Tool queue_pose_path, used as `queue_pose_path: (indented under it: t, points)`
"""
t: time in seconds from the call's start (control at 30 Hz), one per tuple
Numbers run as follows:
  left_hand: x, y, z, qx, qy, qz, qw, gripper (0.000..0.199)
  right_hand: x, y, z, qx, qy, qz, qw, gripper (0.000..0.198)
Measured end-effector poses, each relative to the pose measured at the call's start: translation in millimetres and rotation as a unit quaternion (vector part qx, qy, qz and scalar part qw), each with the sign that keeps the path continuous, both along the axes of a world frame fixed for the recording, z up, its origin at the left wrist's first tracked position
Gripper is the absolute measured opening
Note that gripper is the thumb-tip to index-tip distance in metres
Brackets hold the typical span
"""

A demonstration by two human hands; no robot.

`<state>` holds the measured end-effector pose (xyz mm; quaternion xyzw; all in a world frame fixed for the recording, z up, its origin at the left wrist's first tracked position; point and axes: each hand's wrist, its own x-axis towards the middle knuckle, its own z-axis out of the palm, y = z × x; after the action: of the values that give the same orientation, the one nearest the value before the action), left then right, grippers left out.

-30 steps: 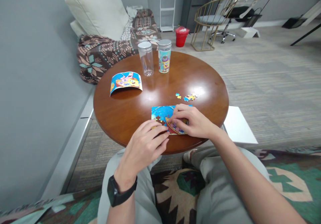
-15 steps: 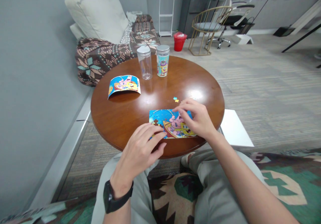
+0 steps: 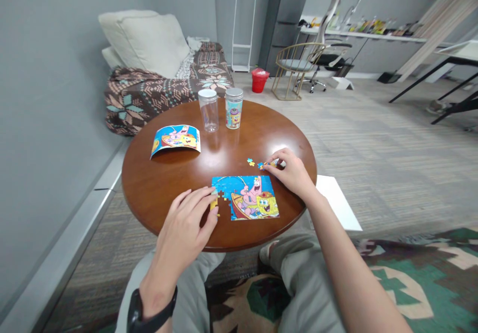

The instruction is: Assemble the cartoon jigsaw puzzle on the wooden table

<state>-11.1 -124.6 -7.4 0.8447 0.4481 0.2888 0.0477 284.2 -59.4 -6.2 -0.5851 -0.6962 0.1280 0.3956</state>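
On the table lies a partly assembled jigsaw puzzle (image 3: 257,198) of cartoon characters in a boat, with a gap toward its lower left. My left hand (image 3: 188,218) rests at the puzzle's left edge, fingers stretched and thumb apart, covering part of that side. Beyond the puzzle's top right corner, my right hand (image 3: 289,171) has thumb and index finger closed on a small puzzle piece (image 3: 260,166). More pieces show partly hidden beneath its fingers. Just left of them lies a loose blue and yellow piece (image 3: 250,162).
A curved picture sheet (image 3: 175,138) with the same scene stands at the table's left. Toward the back are a clear jar (image 3: 209,114) and a jar with a cartoon label (image 3: 233,111), both lidded. The round wooden table (image 3: 164,173) ends close to my knees.
My right hand has left the puzzle's upper right and moved to the loose pieces beyond it. My left hand stays by the puzzle's left edge. The camera view has shifted.
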Motion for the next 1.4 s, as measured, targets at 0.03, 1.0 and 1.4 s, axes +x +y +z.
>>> queue_pose_path:
  t: [0.03, 1.0, 1.4]
  points:
    - [1, 0, 0.3, 0.002, 0.000, 0.001, 1.000, 0.026, 1, 2, 2, -0.012, 0.028, -0.007, 1.000, 0.024]
    - [2, -2, 1.6, -0.005, -0.025, 0.020, 0.999, 0.022, 3, 44, 3, -0.008, -0.060, 0.030, 0.998, 0.012]
    - [0, -3, 10.0, -0.022, -0.132, 0.012, 0.991, 0.018, -72, -41, 30, -0.278, 0.252, 0.178, 0.910, 0.030]
